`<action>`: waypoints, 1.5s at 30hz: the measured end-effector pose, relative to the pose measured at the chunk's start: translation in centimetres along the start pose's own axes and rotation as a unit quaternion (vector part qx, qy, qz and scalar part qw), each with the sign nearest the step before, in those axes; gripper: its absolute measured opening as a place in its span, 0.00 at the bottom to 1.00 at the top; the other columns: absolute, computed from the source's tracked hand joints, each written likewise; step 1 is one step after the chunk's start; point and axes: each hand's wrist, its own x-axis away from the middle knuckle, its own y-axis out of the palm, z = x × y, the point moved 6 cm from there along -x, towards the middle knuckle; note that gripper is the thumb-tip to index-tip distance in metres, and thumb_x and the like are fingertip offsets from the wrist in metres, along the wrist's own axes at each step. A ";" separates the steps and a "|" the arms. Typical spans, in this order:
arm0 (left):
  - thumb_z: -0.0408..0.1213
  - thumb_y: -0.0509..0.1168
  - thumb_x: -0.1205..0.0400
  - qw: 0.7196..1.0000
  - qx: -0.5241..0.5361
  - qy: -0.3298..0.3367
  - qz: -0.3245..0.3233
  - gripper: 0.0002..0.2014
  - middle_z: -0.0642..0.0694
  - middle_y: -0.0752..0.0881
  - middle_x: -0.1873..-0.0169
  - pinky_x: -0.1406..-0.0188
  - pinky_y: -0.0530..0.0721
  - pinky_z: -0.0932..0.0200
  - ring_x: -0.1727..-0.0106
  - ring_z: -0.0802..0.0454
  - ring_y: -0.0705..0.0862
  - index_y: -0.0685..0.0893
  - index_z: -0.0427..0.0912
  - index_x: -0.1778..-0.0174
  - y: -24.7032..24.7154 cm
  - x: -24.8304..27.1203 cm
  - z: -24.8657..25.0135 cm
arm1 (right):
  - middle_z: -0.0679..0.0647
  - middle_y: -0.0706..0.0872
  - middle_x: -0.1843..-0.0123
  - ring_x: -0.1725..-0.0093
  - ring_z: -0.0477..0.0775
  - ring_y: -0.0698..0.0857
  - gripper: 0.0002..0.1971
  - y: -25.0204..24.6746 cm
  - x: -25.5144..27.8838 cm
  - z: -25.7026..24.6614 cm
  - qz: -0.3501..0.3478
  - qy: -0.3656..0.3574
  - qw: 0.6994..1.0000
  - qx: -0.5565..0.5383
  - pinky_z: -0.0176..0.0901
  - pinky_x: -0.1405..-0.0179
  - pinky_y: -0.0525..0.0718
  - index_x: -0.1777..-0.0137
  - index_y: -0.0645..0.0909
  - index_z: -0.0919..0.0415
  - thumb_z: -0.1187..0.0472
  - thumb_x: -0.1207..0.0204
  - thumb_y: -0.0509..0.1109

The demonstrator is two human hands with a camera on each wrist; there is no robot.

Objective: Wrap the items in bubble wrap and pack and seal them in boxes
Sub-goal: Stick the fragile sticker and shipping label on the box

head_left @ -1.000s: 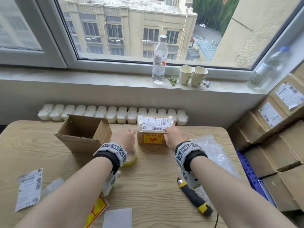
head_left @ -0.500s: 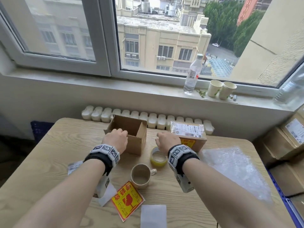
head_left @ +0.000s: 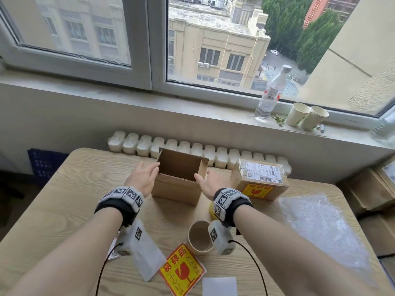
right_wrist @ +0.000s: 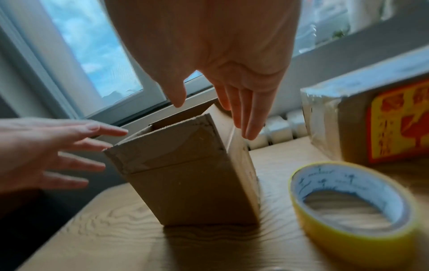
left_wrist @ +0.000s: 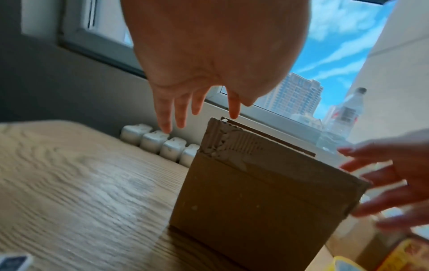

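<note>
An open, empty cardboard box [head_left: 176, 189] stands upright at the middle of the wooden table [head_left: 64, 199]. My left hand [head_left: 142, 178] is at its left side and my right hand [head_left: 210, 180] at its right side. Both have straight, spread fingers and hold nothing. Whether they touch the cardboard I cannot tell. The left wrist view shows the left fingers [left_wrist: 180, 113] above the box's [left_wrist: 255, 201] far left corner. To the right stands a taped box [head_left: 259, 180] with a shipping label and a yellow fragile sticker. Bubble wrap [head_left: 316, 223] lies at the right.
A beige mug [head_left: 199, 238] and a yellow tape roll [right_wrist: 348, 247] sit near my right wrist. A fragile sticker [head_left: 181, 272] and white papers lie at the front. A bottle [head_left: 270, 95] and paper cups [head_left: 306, 117] stand on the sill. Stacked parcels [head_left: 376, 189] are beyond the table's right edge.
My hands left the taped box and moved left to the open box. Half a second ago they were curled at it; now the fingers are straight on both its sides.
</note>
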 end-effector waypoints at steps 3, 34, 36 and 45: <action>0.46 0.47 0.12 0.996 0.087 -0.003 0.006 0.21 0.45 0.76 0.28 0.28 0.67 0.52 0.26 0.47 0.72 0.75 0.47 0.26 0.1 -0.8 0.0 | 0.61 0.73 0.24 0.27 0.60 0.73 0.34 0.8 -1.3 0.1 -0.007 0.031 0.996 -0.078 0.52 0.30 0.72 0.21 0.62 0.65 0.42 0.19 0.60; 0.36 0.72 0.24 0.950 0.285 0.057 0.112 0.29 0.51 0.75 0.41 0.42 0.71 0.62 0.39 0.57 0.73 0.73 0.49 0.27 1.8 9.2 16.8 | 0.57 0.76 0.64 0.59 0.58 0.75 0.13 -13.7 9.6 13.7 0.168 -0.053 0.912 -0.371 0.59 0.53 0.80 0.49 0.77 0.78 0.68 0.21 0.55; 0.37 0.73 0.25 0.949 0.292 0.063 0.103 0.28 0.50 0.78 0.42 0.39 0.74 0.61 0.38 0.56 0.75 0.75 0.49 0.29 4.0 10.3 18.9 | 0.57 0.75 0.65 0.60 0.58 0.74 0.14 -15.0 10.4 16.8 0.187 -0.048 0.907 -0.375 0.55 0.58 0.78 0.47 0.77 0.80 0.67 0.20 0.55; 0.36 0.75 0.26 0.953 0.299 0.023 0.041 0.27 0.48 0.77 0.44 0.44 0.76 0.61 0.45 0.56 0.77 0.76 0.49 0.31 13.3 14.4 22.7 | 0.54 0.73 0.67 0.60 0.56 0.74 0.14 -14.5 10.9 27.4 0.161 0.006 0.910 -0.381 0.58 0.49 0.80 0.67 0.72 0.61 0.64 0.19 0.56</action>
